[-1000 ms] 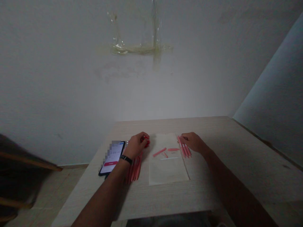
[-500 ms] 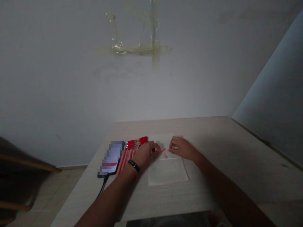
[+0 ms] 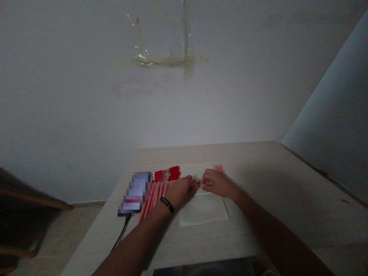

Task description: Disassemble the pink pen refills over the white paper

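Observation:
My left hand (image 3: pixel 184 188), with a dark band on the wrist, has its fingers closed on a small pink piece (image 3: pixel 198 183) too small to name. My right hand (image 3: pixel 216 181) faces it, fingers bunched together almost touching the left fingertips. Something pink and whitish shows at the right fingertips, but what they grip is mostly hidden. Both hands are over the upper part of a pale sheet (image 3: pixel 204 214) lying on the table. Left of them lie several slim pink sticks (image 3: pixel 155 194) side by side, partly behind my left wrist.
Several red pencil-like sticks (image 3: pixel 172 174) lie above the pink ones. A phone (image 3: pixel 134 193) with a cable (image 3: pixel 122 232) rests at the left. More pink sticks (image 3: pixel 219 169) show behind my right hand. Beyond the table (image 3: pixel 258 153) stands a wall with old tape (image 3: pixel 163 61).
My hands have come closer together, the left moving right and slightly down. The loose pink piece seen between them is now hidden. More of the pink sticks at left shows.

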The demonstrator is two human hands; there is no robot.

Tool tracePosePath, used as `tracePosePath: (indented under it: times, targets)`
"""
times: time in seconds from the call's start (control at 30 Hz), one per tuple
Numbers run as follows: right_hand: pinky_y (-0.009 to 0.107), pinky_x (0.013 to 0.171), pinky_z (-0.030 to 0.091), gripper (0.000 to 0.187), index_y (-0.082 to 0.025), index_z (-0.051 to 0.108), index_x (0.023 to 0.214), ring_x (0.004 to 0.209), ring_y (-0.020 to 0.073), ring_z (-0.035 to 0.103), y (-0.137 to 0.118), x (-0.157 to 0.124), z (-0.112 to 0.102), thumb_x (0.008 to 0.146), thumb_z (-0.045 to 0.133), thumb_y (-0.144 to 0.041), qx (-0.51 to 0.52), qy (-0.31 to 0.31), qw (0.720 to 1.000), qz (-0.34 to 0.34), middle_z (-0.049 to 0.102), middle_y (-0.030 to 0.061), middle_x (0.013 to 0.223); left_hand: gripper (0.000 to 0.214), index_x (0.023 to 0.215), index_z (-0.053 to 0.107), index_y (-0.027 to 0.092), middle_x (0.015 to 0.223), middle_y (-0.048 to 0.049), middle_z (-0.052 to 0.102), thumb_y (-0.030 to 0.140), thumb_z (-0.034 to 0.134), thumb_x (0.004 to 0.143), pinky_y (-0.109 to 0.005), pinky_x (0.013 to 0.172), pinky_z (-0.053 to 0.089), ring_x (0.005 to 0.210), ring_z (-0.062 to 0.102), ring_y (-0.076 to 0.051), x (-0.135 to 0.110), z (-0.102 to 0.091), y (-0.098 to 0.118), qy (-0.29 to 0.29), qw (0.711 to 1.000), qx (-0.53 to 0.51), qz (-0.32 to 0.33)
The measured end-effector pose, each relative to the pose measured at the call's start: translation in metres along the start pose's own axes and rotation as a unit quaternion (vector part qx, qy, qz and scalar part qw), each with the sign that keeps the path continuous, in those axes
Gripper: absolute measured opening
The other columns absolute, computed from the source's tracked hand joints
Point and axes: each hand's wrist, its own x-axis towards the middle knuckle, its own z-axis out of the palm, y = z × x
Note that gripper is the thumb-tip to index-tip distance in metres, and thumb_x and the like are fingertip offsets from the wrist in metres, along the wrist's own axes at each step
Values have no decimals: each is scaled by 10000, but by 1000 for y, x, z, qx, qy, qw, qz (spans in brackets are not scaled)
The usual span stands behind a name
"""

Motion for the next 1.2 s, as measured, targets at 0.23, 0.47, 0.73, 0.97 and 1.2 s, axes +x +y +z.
tracePosePath:
  times: [0.23,0.47,0.73,0.97,1.2]
  targets:
    - [282,807,402,121,-196,671,824,865,168,594,1,0,2,806,775,-255,5,-16,1000,-18,628,13,872,211,917,706,214,898,-50,654,252,500,946,-240,643,379,761,610,-151,0,2,-1,-3,999,32,0]
    - [291,830,401,65,-199,679,806,840,162,589,0,0,1,811,743,-208,-12,-12,1000,-17,627,9,851,243,892,697,204,884,-51,644,266,473,964,-238,629,370,737,604,-145,0,3,-2,-2,999,35,5]
    - [277,793,408,34,-199,689,802,837,161,596,0,1,3,821,717,-204,-20,-33,999,-13,636,22,860,308,898,708,211,890,-60,651,321,437,995,-247,626,377,747,619,-158,0,1,1,-5,999,43,2]
    - [261,757,414,54,-190,669,793,833,166,615,-5,1,2,837,688,-216,-18,-38,999,-22,650,30,856,234,859,685,193,892,-60,648,270,488,959,-243,635,382,747,618,-151,0,0,2,0,1000,18,-7]
    - [274,803,405,47,-189,640,778,791,156,601,-4,-1,4,821,659,-185,-35,-5,999,1,655,20,831,115,908,677,190,953,-57,662,240,573,905,-241,657,388,790,616,-153,-1,-1,-4,46,998,-25,-32]
